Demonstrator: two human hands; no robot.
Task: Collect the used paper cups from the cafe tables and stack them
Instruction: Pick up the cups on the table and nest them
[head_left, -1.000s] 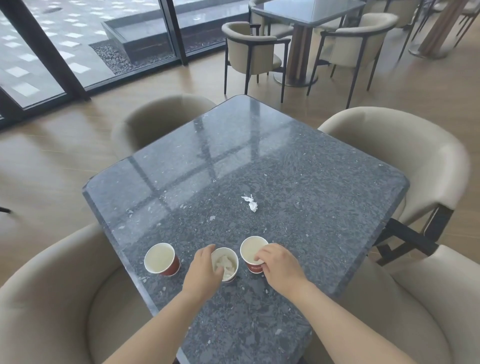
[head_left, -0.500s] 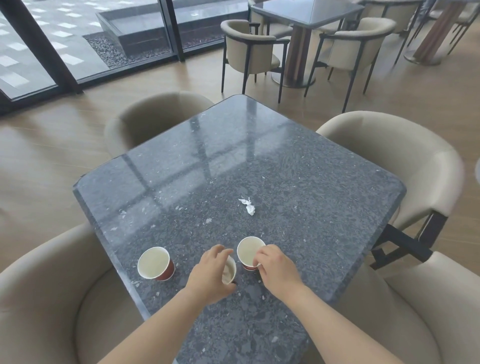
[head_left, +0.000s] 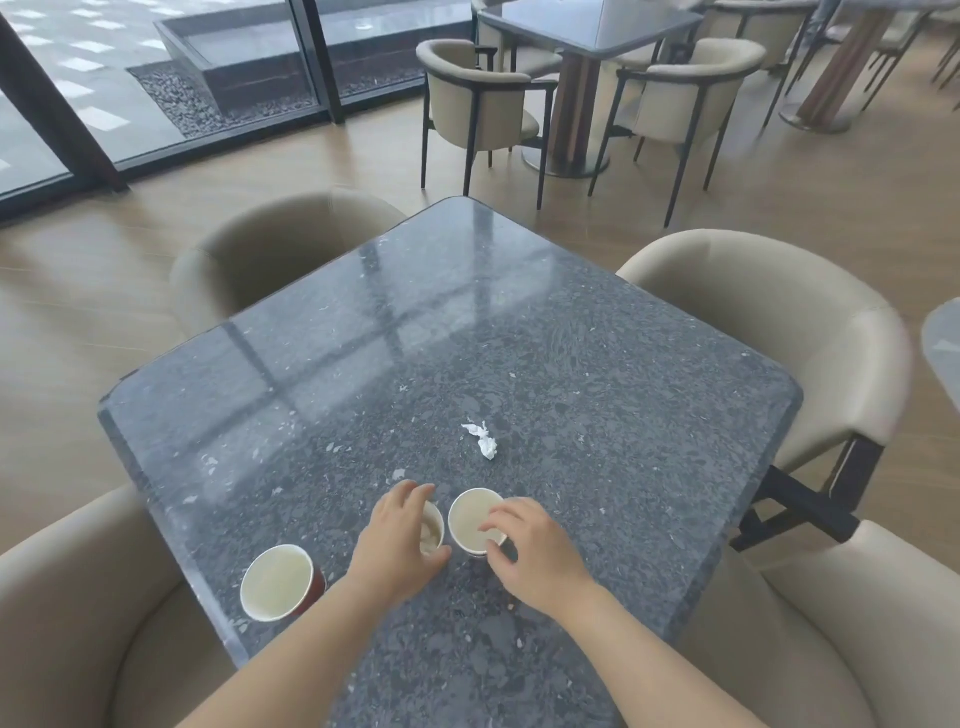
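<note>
Three paper cups stand near the front of the dark stone table (head_left: 519, 338). My left hand (head_left: 397, 538) wraps around the middle cup (head_left: 432, 530), which holds crumpled paper and is mostly covered by my fingers. My right hand (head_left: 530, 553) grips the rim and side of the right cup (head_left: 474, 519), red outside and white inside. The two cups stand close side by side. A third red cup (head_left: 278, 582) stands alone at the table's left front edge.
A crumpled white napkin scrap (head_left: 482, 439) lies just beyond the cups. Beige armchairs (head_left: 779, 322) surround the table on every side. Another table (head_left: 587, 26) with chairs stands farther back, by glass walls.
My left hand has closed further over the middle cup, covering most of its opening. My right hand stays on the right cup. The view has shifted slightly.
</note>
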